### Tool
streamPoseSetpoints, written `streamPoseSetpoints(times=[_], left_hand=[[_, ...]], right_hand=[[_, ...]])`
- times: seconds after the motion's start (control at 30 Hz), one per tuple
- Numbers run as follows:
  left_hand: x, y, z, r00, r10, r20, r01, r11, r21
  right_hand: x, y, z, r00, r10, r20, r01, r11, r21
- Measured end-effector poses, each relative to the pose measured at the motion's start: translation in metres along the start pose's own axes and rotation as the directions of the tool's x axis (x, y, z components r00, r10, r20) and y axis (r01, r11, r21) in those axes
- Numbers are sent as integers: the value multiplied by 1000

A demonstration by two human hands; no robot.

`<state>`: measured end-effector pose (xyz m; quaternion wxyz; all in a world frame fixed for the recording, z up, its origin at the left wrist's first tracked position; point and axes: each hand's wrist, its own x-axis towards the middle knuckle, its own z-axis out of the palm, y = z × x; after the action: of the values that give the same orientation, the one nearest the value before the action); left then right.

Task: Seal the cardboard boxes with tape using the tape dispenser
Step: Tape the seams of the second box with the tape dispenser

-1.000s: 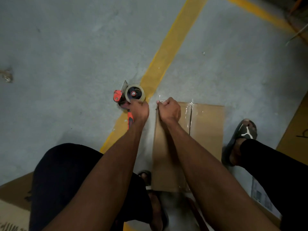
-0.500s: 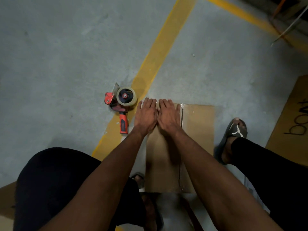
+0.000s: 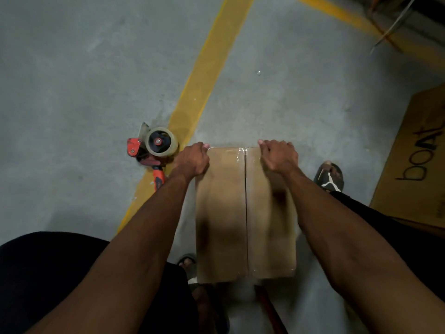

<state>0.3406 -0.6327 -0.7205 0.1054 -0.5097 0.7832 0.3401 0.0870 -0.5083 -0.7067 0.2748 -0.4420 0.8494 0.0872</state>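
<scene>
Cardboard box (image 3: 224, 213): on the concrete floor (image 3: 72, 68), clear tape (image 3: 242, 151) along its far edge. Left hand (image 3: 192, 162) and right hand (image 3: 279, 156): apart, fingers curled over the far corners, likely pressing tape down. Tape dispenser (image 3: 154, 148): lying unheld beside the left hand; the centre seam probably needs it next.

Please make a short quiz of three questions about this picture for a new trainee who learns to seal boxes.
1. True or false: the tape dispenser is held in the left hand.
2. Where on the cardboard box do both hands rest?
A. its near edge
B. its far edge
C. its middle seam
3. Fill in: the dispenser lies on the floor beside the yellow ____.

Key
1. False. It lies on the floor, left of the box, and no hand touches it.
2. B. The left hand is at the far left corner and the right hand near the far right corner, fingers curled over the edge.
3. line.
</scene>
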Motion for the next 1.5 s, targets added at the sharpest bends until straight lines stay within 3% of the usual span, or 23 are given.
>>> streamPoseSetpoints(times=[0.1,0.17,0.23,0.33,0.4,0.5,0.6,0.67,0.77,0.83,0.87,0.93,1.0,1.13,1.23,1.3,1.37,1.43,1.5], left_hand=[[3,4,-2,998,-18,58,18,1000,-1],[6,11,-6,992,-23,124,17,999,50],[6,19,-12,985,-48,164,33,995,93],[2,35,-20,995,-98,2,97,981,167],[-2,55,-14,996,35,-82,-28,996,79],[-14,84,-3,983,184,-13,-185,982,-42],[-14,70,1,961,276,-10,-273,956,104],[-8,46,-3,968,250,29,-252,955,157],[4,23,-10,985,146,88,-149,989,26],[4,23,-9,994,85,70,-77,990,-115],[3,25,-5,998,31,48,-21,980,-198],[2,30,0,993,-111,35,114,877,-466],[6,30,5,975,-214,56,194,707,-680],[5,31,5,961,-242,133,258,621,-740],[14,28,-3,955,-212,209,296,754,-586],[23,19,-14,896,-222,383,358,874,-329],[32,2,-11,833,-326,447,414,903,-112],[17,7,-8,848,-430,309,469,881,-61],[-12,31,-8,919,-395,-8,395,919,-4]], right_hand=[[1,39,0,995,93,27,-97,977,192],[-2,40,6,994,106,3,-99,919,381],[-5,30,11,989,145,-20,-120,881,458],[-12,9,7,961,219,-167,-184,962,202],[-19,-19,1,979,32,-202,2,986,166],[-32,-72,7,976,-205,-70,215,954,209],[-29,-66,14,971,-228,-75,233,969,79],[-24,-37,10,979,-190,-77,191,981,11],[-14,11,-2,993,-80,-86,85,995,54],[-10,34,-5,997,29,-66,-6,948,319],[-9,40,-4,996,78,-50,-42,860,508],[-7,43,6,990,134,-53,-51,668,742],[-6,41,14,983,167,-83,-28,572,820],[-6,42,16,977,207,-48,-65,507,860],[-8,43,13,974,215,72,-175,512,841],[-11,39,9,968,223,116,-222,547,807],[-15,35,10,952,260,162,-290,593,751],[-23,27,11,912,348,218,-400,636,660],[-34,18,12,892,439,105,-440,792,423]])
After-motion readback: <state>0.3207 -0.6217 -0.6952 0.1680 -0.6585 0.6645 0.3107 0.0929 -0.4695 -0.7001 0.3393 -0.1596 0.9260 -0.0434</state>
